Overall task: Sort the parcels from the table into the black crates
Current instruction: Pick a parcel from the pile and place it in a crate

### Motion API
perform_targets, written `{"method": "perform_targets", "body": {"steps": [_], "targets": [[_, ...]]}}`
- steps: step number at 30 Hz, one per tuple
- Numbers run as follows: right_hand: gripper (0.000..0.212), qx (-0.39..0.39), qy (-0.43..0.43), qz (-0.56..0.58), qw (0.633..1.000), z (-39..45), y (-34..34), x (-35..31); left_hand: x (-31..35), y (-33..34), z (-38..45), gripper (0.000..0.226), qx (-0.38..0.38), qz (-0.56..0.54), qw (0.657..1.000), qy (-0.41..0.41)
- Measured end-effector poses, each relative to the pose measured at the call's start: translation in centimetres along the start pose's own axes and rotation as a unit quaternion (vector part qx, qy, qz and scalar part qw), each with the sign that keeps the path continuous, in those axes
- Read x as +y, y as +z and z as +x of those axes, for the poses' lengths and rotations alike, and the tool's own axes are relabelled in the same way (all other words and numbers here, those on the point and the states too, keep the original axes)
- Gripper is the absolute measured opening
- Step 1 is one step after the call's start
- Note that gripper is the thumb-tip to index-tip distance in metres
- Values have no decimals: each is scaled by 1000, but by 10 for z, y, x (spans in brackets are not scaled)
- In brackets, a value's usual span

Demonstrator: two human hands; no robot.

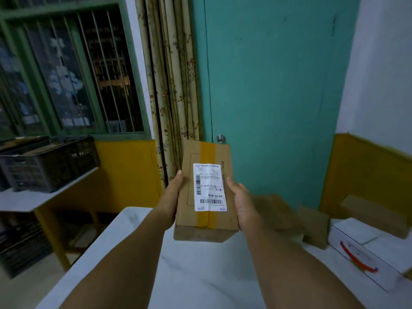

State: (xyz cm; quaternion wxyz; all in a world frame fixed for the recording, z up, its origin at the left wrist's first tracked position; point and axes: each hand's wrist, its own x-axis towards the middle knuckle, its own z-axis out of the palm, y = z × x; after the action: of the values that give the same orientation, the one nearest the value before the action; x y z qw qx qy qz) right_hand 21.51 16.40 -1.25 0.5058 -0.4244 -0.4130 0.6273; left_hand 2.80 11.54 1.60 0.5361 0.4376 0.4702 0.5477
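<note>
A parcel of matt brown cardboard, sealed down its middle with a strip of glossy yellow-brown tape and bearing a smooth white paper label, sat above a table whose pale, marble-patterned top had a smooth, slightly shiny finish. To the right lay more matt cardboard boxes and a white box of smooth card. At left stood a black crate of lattice-moulded plastic. Behind hung a floral cloth curtain, beside a teal painted door with a shiny metal knob and a window with metal bars.
</note>
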Motion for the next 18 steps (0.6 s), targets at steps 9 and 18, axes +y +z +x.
{"method": "perform_targets", "body": {"steps": [9, 18], "targets": [[36, 52, -9, 62, 997, 9, -10, 4, -10, 9, -1, 46, -14, -3, 999, 37], [38, 47, 10, 86, 995, -1, -20, 9, -18, 15, -1, 51, -6, 4, 999, 35]]}}
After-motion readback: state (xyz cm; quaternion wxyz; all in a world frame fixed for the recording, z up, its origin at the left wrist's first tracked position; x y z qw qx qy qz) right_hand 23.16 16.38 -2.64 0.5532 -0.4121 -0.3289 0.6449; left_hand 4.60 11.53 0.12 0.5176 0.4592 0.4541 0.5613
